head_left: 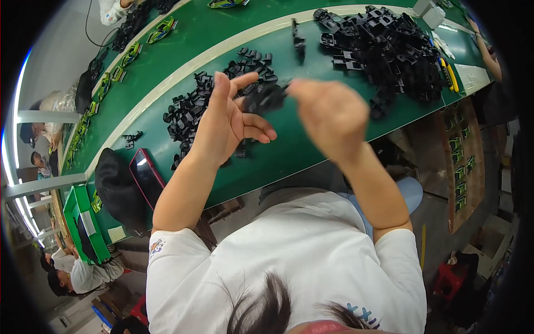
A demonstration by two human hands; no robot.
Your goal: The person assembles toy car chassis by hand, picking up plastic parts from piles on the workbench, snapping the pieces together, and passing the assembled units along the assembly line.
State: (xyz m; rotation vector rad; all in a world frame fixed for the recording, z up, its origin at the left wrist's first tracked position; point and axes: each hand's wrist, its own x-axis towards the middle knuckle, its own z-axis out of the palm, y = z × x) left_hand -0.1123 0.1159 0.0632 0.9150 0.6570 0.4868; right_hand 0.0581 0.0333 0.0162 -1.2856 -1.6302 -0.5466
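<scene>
My left hand (225,119) is raised over the green bench, thumb up and fingers spread apart. A small black plastic part (264,99), blurred by motion, is beside its fingers; whether they touch it cannot be made out. My right hand (336,114), also blurred, has its fingers curled in and its fingertips at the part's right end, seemingly pinching it. Behind my left hand lies a heap of small black plastic clips (186,114). At the far right is a larger pile of black plastic frames (389,53). One separate black piece (298,42) lies between the two piles.
Left of my arm are a phone (146,175) with a red edge, a black mesh cap (114,186) and a green bin (83,222). Yellow-handled pliers (449,75) lie at the right. Green-and-black assemblies (130,54) line the far strip. A cardboard tray (464,167) stands right; people sit around.
</scene>
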